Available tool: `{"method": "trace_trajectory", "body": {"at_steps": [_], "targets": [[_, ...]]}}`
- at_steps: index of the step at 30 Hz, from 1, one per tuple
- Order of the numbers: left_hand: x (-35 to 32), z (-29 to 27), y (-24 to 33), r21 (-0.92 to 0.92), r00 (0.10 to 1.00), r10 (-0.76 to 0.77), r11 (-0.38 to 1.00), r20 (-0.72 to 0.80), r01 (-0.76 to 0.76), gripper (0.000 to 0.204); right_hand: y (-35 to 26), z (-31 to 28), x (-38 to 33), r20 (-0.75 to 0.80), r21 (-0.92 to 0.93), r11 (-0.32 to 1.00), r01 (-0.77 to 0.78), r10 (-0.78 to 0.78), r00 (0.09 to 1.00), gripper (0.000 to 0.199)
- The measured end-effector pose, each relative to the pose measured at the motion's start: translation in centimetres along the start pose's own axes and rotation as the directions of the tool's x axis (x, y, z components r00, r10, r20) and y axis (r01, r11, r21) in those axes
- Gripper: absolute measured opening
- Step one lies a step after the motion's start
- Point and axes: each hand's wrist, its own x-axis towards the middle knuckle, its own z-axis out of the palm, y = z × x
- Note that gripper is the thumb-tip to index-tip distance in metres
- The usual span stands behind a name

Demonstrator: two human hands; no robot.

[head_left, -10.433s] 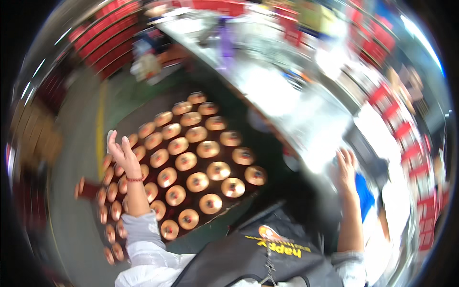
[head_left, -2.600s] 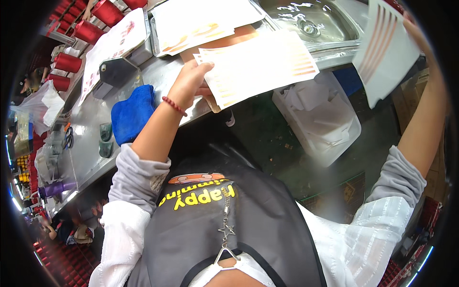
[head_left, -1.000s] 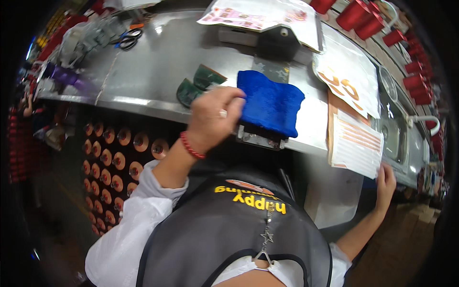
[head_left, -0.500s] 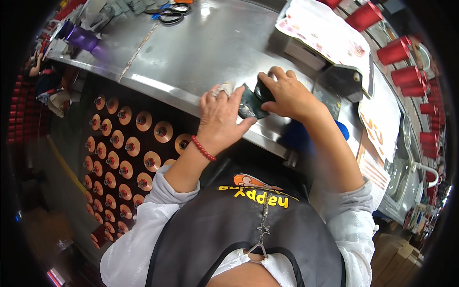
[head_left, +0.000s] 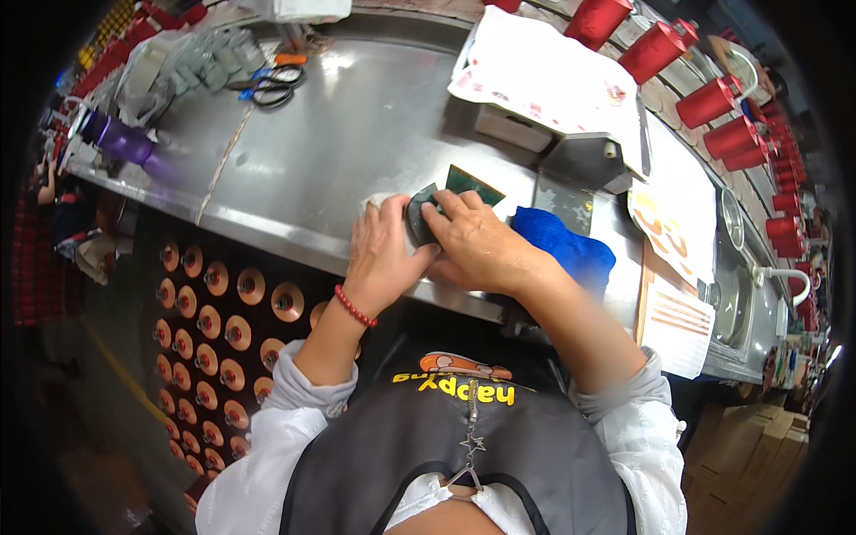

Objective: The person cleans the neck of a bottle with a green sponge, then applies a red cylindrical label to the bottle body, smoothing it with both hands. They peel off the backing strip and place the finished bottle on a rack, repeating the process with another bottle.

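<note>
My left hand, with a red bead bracelet at the wrist, rests near the front edge of the metal worktop. Its fingers are closed over a whitish wad of cloth, mostly hidden beneath them. My right hand has its fingers bent onto a dark, smooth, rounded piece, which sits between both hands; its exact kind is unclear. Both thumbs nearly meet at its near side. Just beyond the right fingers a thin dark green square sheet lies on the metal.
A bunched blue cloth lies right of my right forearm. Behind it stand a grey metal block and a paper-covered box. Scissors and a purple bottle are at left. Red cylinders line the far right.
Both hands have come closer together, and the right has moved left with the dark piece toward the left hand. The green sheet now lies behind the fingers. The view has shifted.
</note>
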Motion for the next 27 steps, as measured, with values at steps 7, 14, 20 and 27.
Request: {"method": "trace_trajectory", "body": {"at_steps": [7,14,20,27], "targets": [[0.0,1.5,2.9,-0.695,0.992,-0.127,0.714,-0.008,0.086,0.056,1.7,0.1,-0.8,-0.321,0.333,0.93,0.158,-0.046,0.946,0.051],[8.0,-3.8,11.6,-0.664,0.952,0.305,0.707,-0.026,-0.244,0.035,3.7,-10.0,-5.7,-0.114,0.98,0.199,0.027,0.441,0.891,0.06],[39.8,-2.3,12.3,-0.292,0.772,0.327,0.789,-0.545,-0.541,0.033,8.5,-13.7,-16.1,-0.103,0.979,-0.027,0.201,0.787,0.609,0.036],[63.0,4.5,5.7,-0.006,0.802,0.18,0.975,-0.57,-0.222,0.067,13.7,-12.2,-24.8,-0.257,0.916,0.078,0.393,0.867,0.427,0.035]]}}
